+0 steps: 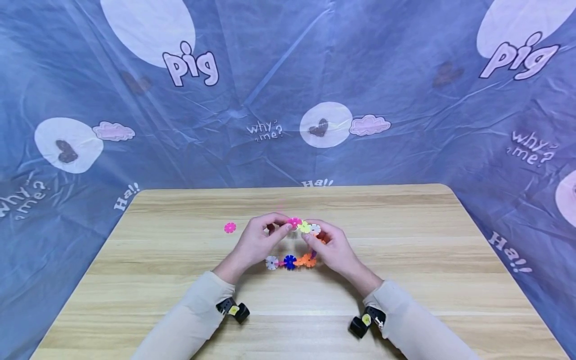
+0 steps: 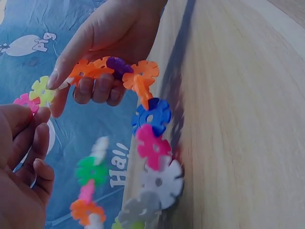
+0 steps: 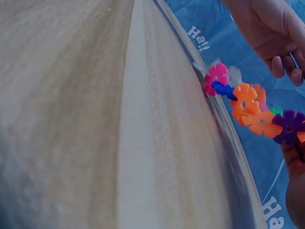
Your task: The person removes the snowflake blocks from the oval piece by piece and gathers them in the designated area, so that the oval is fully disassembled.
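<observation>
Disc chain (image 1: 304, 227), between hands (image 1: 258, 239) (image 1: 336, 251), apparently hanging

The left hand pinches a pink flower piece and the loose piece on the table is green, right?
Not green: the head view shows the loose flower piece on the table is pink. The left hand does pinch a pink flower piece.

Hands (image 1: 258, 237) (image 1: 334, 250): two | chain of linked flower discs (image 1: 290, 262): one, discs partly hidden, total unclear | loose pink flower disc (image 1: 230, 228): one | black wrist devices (image 1: 242, 313) (image 1: 358, 327): two | pale sleeves (image 1: 193, 310) (image 1: 418, 320): two | surface (image 1: 171, 300): one
</observation>
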`<action>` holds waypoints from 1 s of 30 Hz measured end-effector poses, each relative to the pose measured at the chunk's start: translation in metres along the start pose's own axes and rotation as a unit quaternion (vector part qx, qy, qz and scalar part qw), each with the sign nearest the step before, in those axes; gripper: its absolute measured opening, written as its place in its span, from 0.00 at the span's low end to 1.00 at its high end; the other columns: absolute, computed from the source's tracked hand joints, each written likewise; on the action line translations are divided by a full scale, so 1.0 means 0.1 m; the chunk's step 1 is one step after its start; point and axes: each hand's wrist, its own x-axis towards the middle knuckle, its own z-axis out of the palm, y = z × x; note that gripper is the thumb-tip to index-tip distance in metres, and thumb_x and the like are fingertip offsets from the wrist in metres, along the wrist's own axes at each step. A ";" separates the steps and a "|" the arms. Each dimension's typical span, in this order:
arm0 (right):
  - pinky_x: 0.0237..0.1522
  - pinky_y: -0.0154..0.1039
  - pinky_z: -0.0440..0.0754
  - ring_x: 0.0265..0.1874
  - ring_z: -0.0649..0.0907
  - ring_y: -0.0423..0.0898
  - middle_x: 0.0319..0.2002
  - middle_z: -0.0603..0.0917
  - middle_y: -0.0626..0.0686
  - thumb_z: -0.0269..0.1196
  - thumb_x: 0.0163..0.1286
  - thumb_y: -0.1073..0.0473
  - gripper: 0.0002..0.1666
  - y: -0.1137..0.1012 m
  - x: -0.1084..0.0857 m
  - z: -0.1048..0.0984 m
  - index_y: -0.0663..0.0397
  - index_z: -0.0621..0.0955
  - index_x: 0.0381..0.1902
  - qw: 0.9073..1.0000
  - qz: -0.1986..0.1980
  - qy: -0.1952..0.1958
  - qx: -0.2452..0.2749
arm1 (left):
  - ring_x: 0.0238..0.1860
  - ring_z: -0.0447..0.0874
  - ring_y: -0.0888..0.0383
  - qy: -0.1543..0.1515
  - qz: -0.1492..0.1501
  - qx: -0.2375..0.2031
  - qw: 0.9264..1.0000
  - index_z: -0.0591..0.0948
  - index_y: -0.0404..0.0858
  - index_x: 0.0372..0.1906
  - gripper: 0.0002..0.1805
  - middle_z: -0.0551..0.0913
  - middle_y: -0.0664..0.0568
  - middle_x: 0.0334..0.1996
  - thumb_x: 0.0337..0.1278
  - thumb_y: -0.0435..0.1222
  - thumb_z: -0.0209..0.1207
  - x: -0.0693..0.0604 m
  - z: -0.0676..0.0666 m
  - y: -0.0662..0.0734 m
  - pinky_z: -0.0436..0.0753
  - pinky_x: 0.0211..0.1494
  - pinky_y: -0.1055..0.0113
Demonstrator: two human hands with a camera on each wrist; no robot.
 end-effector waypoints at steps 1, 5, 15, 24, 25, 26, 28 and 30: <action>0.20 0.40 0.84 0.23 0.83 0.44 0.32 0.85 0.71 0.65 0.77 0.67 0.20 0.01 0.00 0.00 0.64 0.83 0.64 1.000 -0.001 0.001 -0.002 | 0.35 0.80 0.61 -0.001 0.001 -0.001 1.000 0.90 0.39 0.50 0.07 0.92 0.47 0.42 0.74 0.35 0.66 0.00 0.00 -0.01 0.79 0.40 0.71; 0.24 0.39 0.85 0.25 0.84 0.43 0.31 0.86 0.68 0.65 0.78 0.66 0.20 0.01 0.00 0.01 0.63 0.83 0.65 1.000 -0.008 0.002 -0.004 | 0.35 0.80 0.61 0.000 0.005 -0.008 1.000 0.90 0.38 0.50 0.08 0.92 0.45 0.41 0.74 0.35 0.66 0.00 0.00 -0.02 0.79 0.40 0.71; 0.29 0.37 0.85 0.26 0.83 0.40 0.28 0.84 0.63 0.61 0.82 0.65 0.21 0.01 0.02 0.02 0.65 0.80 0.68 1.000 -0.018 -0.004 0.021 | 0.33 0.79 0.58 0.009 0.020 -0.017 1.000 0.90 0.38 0.49 0.07 0.92 0.45 0.40 0.73 0.34 0.66 0.01 -0.01 0.01 0.77 0.37 0.71; 0.26 0.37 0.84 0.26 0.83 0.43 0.29 0.83 0.65 0.61 0.83 0.62 0.20 -0.05 0.03 0.02 0.60 0.80 0.69 0.999 -0.031 0.011 0.018 | 0.34 0.81 0.56 0.008 0.023 -0.033 0.999 0.90 0.38 0.51 0.08 0.91 0.44 0.41 0.74 0.34 0.66 0.02 -0.02 0.04 0.79 0.38 0.71; 0.26 0.38 0.85 0.25 0.83 0.44 0.29 0.83 0.67 0.61 0.83 0.62 0.20 -0.05 0.03 0.02 0.61 0.80 0.69 0.999 -0.034 0.012 0.021 | 0.35 0.81 0.56 0.007 0.026 -0.033 0.999 0.90 0.38 0.51 0.08 0.91 0.44 0.41 0.74 0.34 0.66 0.02 -0.02 0.05 0.79 0.39 0.70; 0.26 0.38 0.86 0.25 0.84 0.45 0.29 0.83 0.69 0.61 0.83 0.63 0.20 -0.05 0.03 0.02 0.61 0.80 0.68 0.999 -0.036 0.013 0.025 | 0.35 0.81 0.56 0.007 0.030 -0.033 0.999 0.89 0.38 0.51 0.08 0.91 0.44 0.41 0.74 0.34 0.66 0.02 -0.02 0.05 0.79 0.39 0.70; 0.26 0.38 0.87 0.24 0.85 0.50 0.28 0.82 0.71 0.61 0.82 0.65 0.20 -0.05 0.03 0.03 0.62 0.80 0.68 0.999 -0.041 0.016 0.030 | 0.36 0.81 0.56 0.006 0.035 -0.033 0.999 0.89 0.37 0.51 0.09 0.90 0.44 0.42 0.74 0.34 0.66 0.02 -0.03 0.06 0.79 0.40 0.70; 0.26 0.38 0.87 0.23 0.85 0.54 0.28 0.82 0.72 0.61 0.81 0.66 0.20 -0.07 0.03 0.03 0.63 0.80 0.68 0.998 -0.046 0.021 0.030 | 0.37 0.81 0.57 0.004 0.039 -0.034 0.999 0.89 0.37 0.52 0.09 0.89 0.45 0.44 0.74 0.34 0.66 0.02 -0.03 0.07 0.80 0.41 0.70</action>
